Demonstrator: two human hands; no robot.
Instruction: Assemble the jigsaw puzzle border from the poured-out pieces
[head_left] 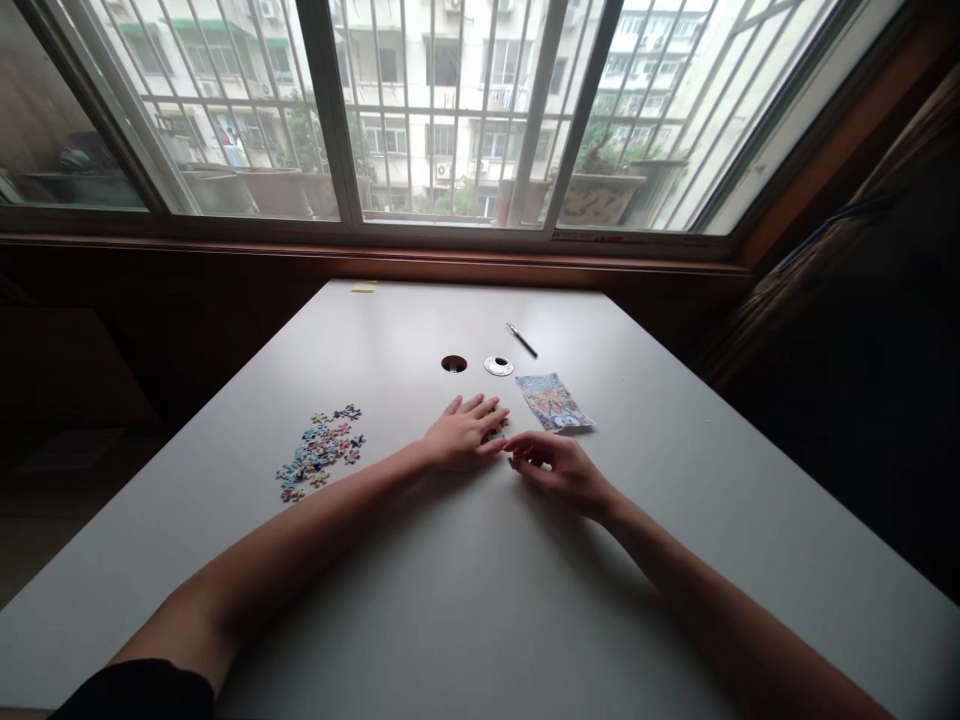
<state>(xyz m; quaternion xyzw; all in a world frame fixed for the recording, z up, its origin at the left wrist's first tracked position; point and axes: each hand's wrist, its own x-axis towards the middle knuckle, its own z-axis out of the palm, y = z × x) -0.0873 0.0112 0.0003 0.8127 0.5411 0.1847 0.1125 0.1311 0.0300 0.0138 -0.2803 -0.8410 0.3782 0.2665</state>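
My left hand (466, 432) lies palm down on the table with its fingers spread. Beneath and between those fingers, a few coloured jigsaw pieces (495, 432) show, mostly covered by the hand. Close against it on the right is my right hand (559, 468), its fingers curled and the thumb drawn toward the index finger. A small dark bit shows at these fingertips, too small to name. Over to the left, a loose pile of jigsaw pieces (319, 452) is spread on the white table. A colourful printed picture sheet (555, 402) rests just beyond my right hand.
The white table (420, 620) narrows away toward a barred window (442, 120). A round hole (454, 364) opens in its top, beside a silvery ring-shaped cover (499, 366). Farther back are a pen (522, 340) and a yellow slip (364, 287). A dark curtain (847, 260) hangs at the right.
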